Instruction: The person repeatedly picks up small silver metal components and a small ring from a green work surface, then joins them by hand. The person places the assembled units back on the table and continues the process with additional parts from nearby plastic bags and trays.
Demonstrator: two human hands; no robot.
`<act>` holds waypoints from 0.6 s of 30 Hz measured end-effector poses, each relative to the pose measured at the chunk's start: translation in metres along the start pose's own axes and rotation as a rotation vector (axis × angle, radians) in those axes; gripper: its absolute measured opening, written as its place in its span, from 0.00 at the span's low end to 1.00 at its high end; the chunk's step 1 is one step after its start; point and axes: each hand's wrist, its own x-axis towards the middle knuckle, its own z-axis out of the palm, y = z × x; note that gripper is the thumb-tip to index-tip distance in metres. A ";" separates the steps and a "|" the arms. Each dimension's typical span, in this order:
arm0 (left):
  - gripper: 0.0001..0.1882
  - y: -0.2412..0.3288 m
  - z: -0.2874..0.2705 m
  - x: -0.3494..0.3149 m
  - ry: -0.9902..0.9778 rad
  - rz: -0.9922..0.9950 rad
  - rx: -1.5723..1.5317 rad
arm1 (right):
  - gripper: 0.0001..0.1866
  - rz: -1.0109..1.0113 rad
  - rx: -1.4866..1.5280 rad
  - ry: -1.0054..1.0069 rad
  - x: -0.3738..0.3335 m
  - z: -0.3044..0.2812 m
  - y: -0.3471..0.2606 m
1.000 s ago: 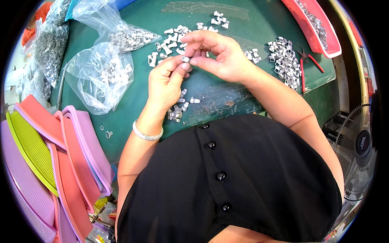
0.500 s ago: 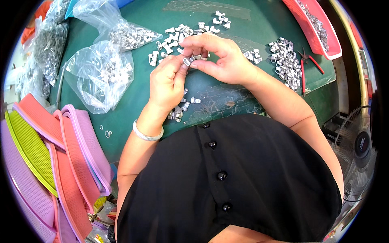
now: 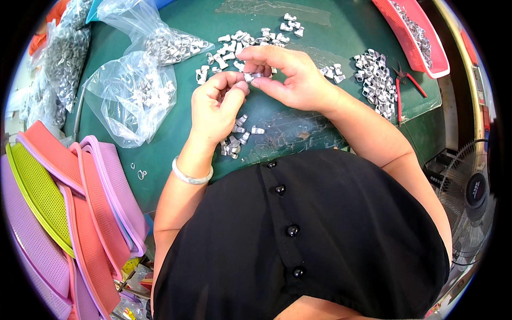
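Observation:
Over the green table, a small silver metal piece [image 3: 250, 78] sits between my fingertips. My left hand [image 3: 216, 109] is closed, thumb against bent index finger, pinching the piece from the left. From the right, my right hand [image 3: 298, 80] holds it between thumb and fingers; these partly cover it. Just beyond my hands lies a loose pile of similar silver pieces [image 3: 229, 47]. A few more pieces [image 3: 233, 146] lie nearer to me, beside my left wrist. To the right is a dense heap of the same kind of pieces [image 3: 375, 80].
Red-handled pliers [image 3: 399, 98] lie beside the right heap, below a pink basket [image 3: 441, 68] of metal pieces. Clear plastic bags [image 3: 114, 114] with pieces lie at left. Stacked plastic baskets [image 3: 93, 234] crowd the near left. A fan [image 3: 474, 189] stands at right.
My left hand has shifted slightly left and its fingers have loosened a little. The small metal piece has turned between the fingertips. My right hand has hardly moved.

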 end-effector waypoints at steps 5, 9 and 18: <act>0.08 0.004 0.000 0.001 -0.019 -0.096 -0.002 | 0.23 0.024 0.021 -0.002 -0.002 0.002 0.001; 0.09 0.007 0.000 0.001 -0.003 -0.130 -0.058 | 0.22 0.056 0.041 0.002 -0.002 0.002 0.001; 0.10 0.008 0.000 0.000 0.002 -0.158 -0.144 | 0.21 0.090 0.056 -0.001 -0.002 -0.001 0.004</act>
